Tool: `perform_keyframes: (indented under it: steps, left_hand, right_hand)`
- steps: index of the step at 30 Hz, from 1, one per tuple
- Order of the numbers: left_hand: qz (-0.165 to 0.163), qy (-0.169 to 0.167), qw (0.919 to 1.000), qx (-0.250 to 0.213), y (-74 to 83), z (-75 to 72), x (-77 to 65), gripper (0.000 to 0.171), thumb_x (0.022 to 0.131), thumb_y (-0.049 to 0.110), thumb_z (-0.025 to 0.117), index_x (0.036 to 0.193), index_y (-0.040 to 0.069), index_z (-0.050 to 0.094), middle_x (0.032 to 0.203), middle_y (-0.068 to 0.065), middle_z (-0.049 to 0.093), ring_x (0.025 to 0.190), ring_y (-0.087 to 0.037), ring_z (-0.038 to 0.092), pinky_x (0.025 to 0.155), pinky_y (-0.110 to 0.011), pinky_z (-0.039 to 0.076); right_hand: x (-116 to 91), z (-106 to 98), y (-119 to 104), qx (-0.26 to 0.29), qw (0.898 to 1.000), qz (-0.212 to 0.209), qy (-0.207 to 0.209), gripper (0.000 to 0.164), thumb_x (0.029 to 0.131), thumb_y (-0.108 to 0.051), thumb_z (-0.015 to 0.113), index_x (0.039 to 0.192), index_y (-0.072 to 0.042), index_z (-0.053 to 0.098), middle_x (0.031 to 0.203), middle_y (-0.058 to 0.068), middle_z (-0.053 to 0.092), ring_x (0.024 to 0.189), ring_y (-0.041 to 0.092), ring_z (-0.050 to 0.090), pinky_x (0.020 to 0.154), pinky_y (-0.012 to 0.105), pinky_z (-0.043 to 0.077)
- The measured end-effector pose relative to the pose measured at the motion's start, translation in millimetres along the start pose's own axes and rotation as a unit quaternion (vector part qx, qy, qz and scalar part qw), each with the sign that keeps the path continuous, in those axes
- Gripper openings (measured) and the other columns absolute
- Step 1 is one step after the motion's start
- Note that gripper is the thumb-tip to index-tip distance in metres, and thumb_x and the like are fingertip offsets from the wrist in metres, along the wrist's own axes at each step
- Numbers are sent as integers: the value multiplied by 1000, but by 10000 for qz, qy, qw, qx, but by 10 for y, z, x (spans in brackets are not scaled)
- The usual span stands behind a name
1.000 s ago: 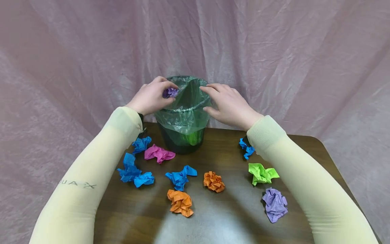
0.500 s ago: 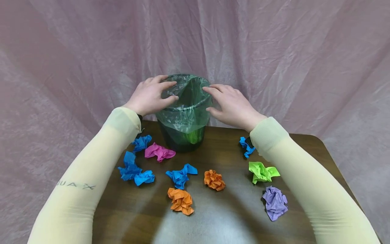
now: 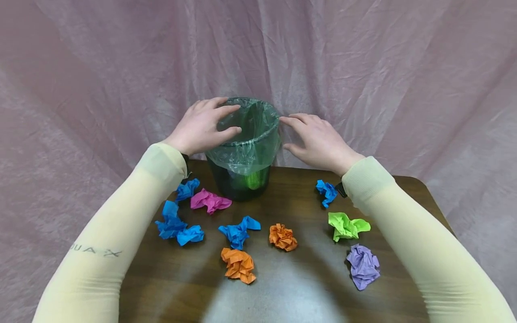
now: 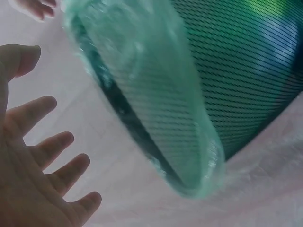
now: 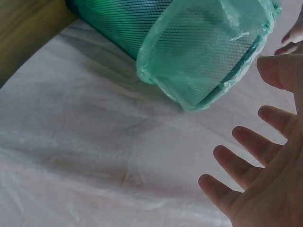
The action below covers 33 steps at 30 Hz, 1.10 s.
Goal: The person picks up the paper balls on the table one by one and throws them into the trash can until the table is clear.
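A dark mesh waste bin [image 3: 238, 184] lined with a green plastic bag [image 3: 246, 154] stands at the back of the table. Over its left rim hovers my left hand [image 3: 202, 125], fingers spread, holding nothing; the left wrist view shows the bare palm [image 4: 28, 165] beside the bag's edge. My right hand [image 3: 319, 139] is just off the bin's right side, fingers parted and nothing in them. Through the mesh show a light green patch [image 4: 270, 7] and a purplish one [image 4: 281, 40].
On the brown table [image 3: 291, 287] lie several crumpled papers: pink [image 3: 210, 200] and blue [image 3: 171, 222] at left, orange [image 3: 238, 265] in the middle, light green [image 3: 347, 226] and purple [image 3: 363, 267] at right. A pinkish curtain [image 3: 363, 67] hangs behind.
My left hand held a crumpled purple paper a second ago; it has let go and its fingers have spread. My right hand has drawn a little to the right, away from the bin.
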<state>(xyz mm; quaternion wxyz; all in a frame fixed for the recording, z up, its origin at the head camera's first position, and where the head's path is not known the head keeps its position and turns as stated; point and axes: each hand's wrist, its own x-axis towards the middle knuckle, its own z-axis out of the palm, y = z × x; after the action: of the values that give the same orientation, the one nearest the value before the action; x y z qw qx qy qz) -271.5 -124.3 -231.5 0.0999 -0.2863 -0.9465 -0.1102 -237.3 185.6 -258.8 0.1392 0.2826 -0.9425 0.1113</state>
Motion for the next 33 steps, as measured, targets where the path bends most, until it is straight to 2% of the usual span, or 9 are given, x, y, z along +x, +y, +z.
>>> perform_keyframes:
  steps: [5, 9, 16, 21, 25, 29, 33]
  left_hand:
    - [582, 359, 9977, 31, 181, -20, -1, 64, 100, 52, 59, 155, 21, 48, 162, -14, 36, 146, -39, 34, 121, -56, 18]
    - [1122, 679, 9913, 92, 399, -19, -40, 62, 99, 50, 62, 153, 21, 52, 159, -14, 40, 146, -38, 35, 121, -56, 18]
    - [1947, 894, 9766, 173, 839, 1, -154, 59, 99, 48, 62, 151, 24, 53, 159, -9, 41, 147, -34, 33, 122, -56, 14]
    - [2595, 1032, 9602, 30, 1093, 96, -220, 58, 98, 45, 65, 150, 23, 55, 157, -10, 44, 145, -31, 36, 122, -56, 16]
    - [2933, 878, 9519, -59, 1265, 215, -276, 60, 98, 46, 64, 152, 23, 53, 157, -9, 44, 147, -29, 34, 122, -56, 16]
    - [3077, 481, 9502, 93, 1414, 403, -316, 63, 98, 51, 62, 154, 24, 50, 160, -6, 41, 149, -28, 31, 123, -55, 14]
    - [3110, 66, 9502, 184, 1520, 660, -344, 66, 98, 55, 60, 156, 27, 46, 162, -5, 38, 149, -27, 32, 123, -54, 13]
  right_hand:
    - [-95, 13, 66, -55, 10000, 53, -64, 66, 98, -32, 69, 156, -14, 44, 151, 12, 49, 137, 38, 45, 109, 60, 35]
    - [-197, 27, 125, -98, 9997, 158, -166, 67, 97, -33, 69, 156, -14, 43, 152, 12, 47, 138, 38, 44, 111, 61, 34]
    - [-417, 51, 238, -113, 9985, 424, -321, 67, 97, -34, 69, 156, -15, 43, 154, 12, 45, 140, 39, 41, 111, 64, 31]
    - [-609, 115, 326, -201, 9982, 428, -379, 66, 97, -34, 70, 155, -14, 45, 152, 14, 47, 138, 41, 43, 109, 65, 33]
    - [-784, 175, 380, -229, 9973, 487, -500, 66, 96, -35, 71, 154, -13, 47, 151, 14, 48, 139, 41, 42, 110, 65, 31]
    - [-985, 253, 435, -208, 9965, 537, -605, 68, 95, -35, 74, 153, -12, 47, 152, 15, 47, 139, 42, 41, 110, 66, 31]
    - [-1190, 329, 488, -196, 9957, 508, -749, 67, 95, -36, 72, 152, -11, 49, 151, 14, 48, 139, 43, 42, 109, 67, 32]
